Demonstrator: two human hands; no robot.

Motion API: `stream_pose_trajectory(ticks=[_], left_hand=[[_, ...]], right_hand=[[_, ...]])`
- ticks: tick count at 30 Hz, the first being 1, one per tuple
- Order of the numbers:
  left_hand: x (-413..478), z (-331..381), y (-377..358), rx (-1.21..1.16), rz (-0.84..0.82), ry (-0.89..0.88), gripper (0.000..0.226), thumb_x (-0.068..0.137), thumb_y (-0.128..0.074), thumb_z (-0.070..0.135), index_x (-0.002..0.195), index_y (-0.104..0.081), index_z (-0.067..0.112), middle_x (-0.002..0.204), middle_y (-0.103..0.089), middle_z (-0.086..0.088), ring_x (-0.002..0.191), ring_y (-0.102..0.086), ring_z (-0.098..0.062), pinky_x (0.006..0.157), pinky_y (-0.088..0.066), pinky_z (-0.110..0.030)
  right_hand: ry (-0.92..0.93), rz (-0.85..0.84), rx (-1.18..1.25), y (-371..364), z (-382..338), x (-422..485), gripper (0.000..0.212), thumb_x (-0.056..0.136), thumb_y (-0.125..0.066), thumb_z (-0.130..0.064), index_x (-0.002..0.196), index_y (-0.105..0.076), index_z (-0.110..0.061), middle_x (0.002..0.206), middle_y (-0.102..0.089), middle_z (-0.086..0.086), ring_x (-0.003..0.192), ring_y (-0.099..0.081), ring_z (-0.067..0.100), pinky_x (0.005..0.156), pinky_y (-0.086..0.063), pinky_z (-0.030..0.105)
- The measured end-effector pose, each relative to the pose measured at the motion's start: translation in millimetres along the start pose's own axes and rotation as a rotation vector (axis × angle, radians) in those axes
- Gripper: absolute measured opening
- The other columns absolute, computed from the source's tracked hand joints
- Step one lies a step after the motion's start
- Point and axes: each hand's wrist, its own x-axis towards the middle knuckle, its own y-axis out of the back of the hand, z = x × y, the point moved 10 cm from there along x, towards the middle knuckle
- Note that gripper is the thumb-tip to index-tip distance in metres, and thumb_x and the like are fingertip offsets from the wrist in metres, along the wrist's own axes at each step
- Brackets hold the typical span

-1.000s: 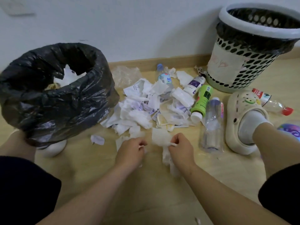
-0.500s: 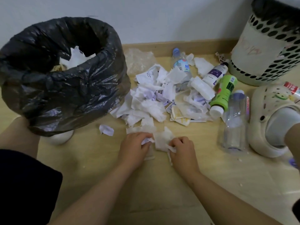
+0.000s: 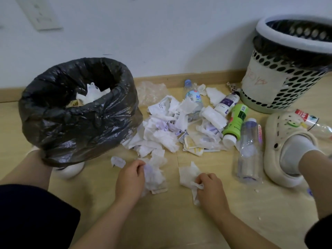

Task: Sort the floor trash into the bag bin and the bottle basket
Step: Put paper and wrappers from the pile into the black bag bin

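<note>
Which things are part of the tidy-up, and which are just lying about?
Part of the job:
left hand gripping a tissue wad
right hand pinching a tissue scrap
paper pile
green bottle
clear bottle
bag bin
bottle basket

Just there:
cream clog, worn on a foot
wall socket

A wad of paper (image 3: 154, 175) sits in my left hand (image 3: 130, 178) and a tissue (image 3: 188, 174) in my right hand (image 3: 210, 187), with the paper heap (image 3: 167, 133) just beyond my fingers. The bin (image 3: 80, 123) stands beyond them to the left and the basket (image 3: 265, 83) far beyond to the right. Bottles (image 3: 233, 123) lie between heap and basket, one bottle (image 3: 248, 151) just right of my fingers, beside my shoe (image 3: 280, 133).
</note>
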Motion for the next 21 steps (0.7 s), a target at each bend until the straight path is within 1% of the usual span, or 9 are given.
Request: stream_pose_trajectory(ticks=[3,6,8,10,11,13,14,16,21], left_hand=[[1,-15,18,0.029,0.051,0.095,0.027,0.097,-0.042,0.014,0.114,-0.064,0.014,0.111,-0.066,-0.006,0.095,-0.058,-0.023,0.071,-0.039,-0.024],[-2,-26,18,0.316,-0.016,0.107,0.027,0.096,-0.041,0.018,0.114,-0.062,0.02,0.117,-0.063,-0.005,0.103,-0.056,-0.027,0.075,-0.044,-0.031],[-5,-23,18,0.456,0.015,0.039,0.025,0.089,-0.055,0.016,0.112,-0.065,0.02,0.117,-0.063,-0.004,0.104,-0.056,-0.03,0.078,-0.046,-0.035],[-7,-3,15,0.435,0.073,-0.131,0.034,0.071,-0.074,0.011,0.103,-0.07,0.02,0.108,-0.067,-0.004,0.096,-0.062,-0.031,0.074,-0.049,-0.038],[-8,7,10,0.434,0.048,-0.203,0.039,0.071,-0.074,0.014,0.108,-0.068,0.023,0.113,-0.064,-0.001,0.102,-0.06,-0.029,0.078,-0.048,-0.039],[-9,20,-15,0.441,-0.103,-0.288,0.04,0.088,-0.056,0.025,0.128,-0.052,0.031,0.133,-0.047,0.007,0.123,-0.043,-0.021,0.096,-0.038,-0.035],[-8,19,-27,0.432,-0.183,-0.294,0.04,0.093,-0.047,0.027,0.133,-0.046,0.031,0.137,-0.041,0.008,0.126,-0.038,-0.018,0.099,-0.035,-0.031],[-5,9,-43,0.407,-0.28,-0.264,0.037,0.096,-0.042,0.024,0.133,-0.045,0.027,0.135,-0.043,0.005,0.122,-0.04,-0.017,0.097,-0.037,-0.027],[3,-9,-42,0.194,-0.244,-0.126,0.028,0.094,-0.048,0.013,0.12,-0.057,0.018,0.121,-0.057,0.0,0.111,-0.053,-0.016,0.087,-0.039,-0.021]], right_hand=[[0.01,0.002,0.061,-3,-15,0,0.023,0.086,-0.047,0.001,0.102,-0.063,-0.004,0.107,-0.053,0.01,0.1,-0.05,0.024,0.07,-0.032,0.024],[0.01,0.003,0.133,-11,-32,0,0.022,0.086,-0.047,0.002,0.1,-0.062,-0.003,0.097,-0.047,0.005,0.089,-0.046,0.019,0.067,-0.031,0.023],[-0.005,0.009,0.159,-16,-37,0,0.021,0.084,-0.047,0.003,0.098,-0.062,-0.004,0.093,-0.044,0.001,0.085,-0.043,0.016,0.066,-0.032,0.025],[-0.029,0.014,0.158,-19,-36,3,0.021,0.084,-0.048,0.003,0.096,-0.062,-0.005,0.093,-0.044,0.001,0.084,-0.044,0.017,0.065,-0.033,0.025],[-0.042,0.011,0.156,-20,-36,4,0.021,0.083,-0.048,0.004,0.096,-0.062,-0.006,0.093,-0.044,0.001,0.084,-0.044,0.017,0.065,-0.033,0.026],[-0.058,0.004,0.147,-22,-35,8,0.022,0.082,-0.048,0.005,0.095,-0.062,-0.007,0.093,-0.044,0.002,0.085,-0.044,0.018,0.066,-0.033,0.026],[-0.06,-0.004,0.138,-23,-34,10,0.023,0.081,-0.049,0.005,0.095,-0.062,-0.007,0.093,-0.044,0.002,0.086,-0.045,0.019,0.066,-0.033,0.026],[-0.051,-0.016,0.123,-24,-35,11,0.023,0.081,-0.05,0.005,0.092,-0.062,-0.01,0.092,-0.044,0.002,0.089,-0.047,0.021,0.066,-0.032,0.025],[-0.03,0.004,0.123,-24,-34,12,0.021,0.08,-0.051,0.006,0.09,-0.063,-0.007,0.09,-0.043,0.0,0.083,-0.042,0.015,0.062,-0.025,0.022]])
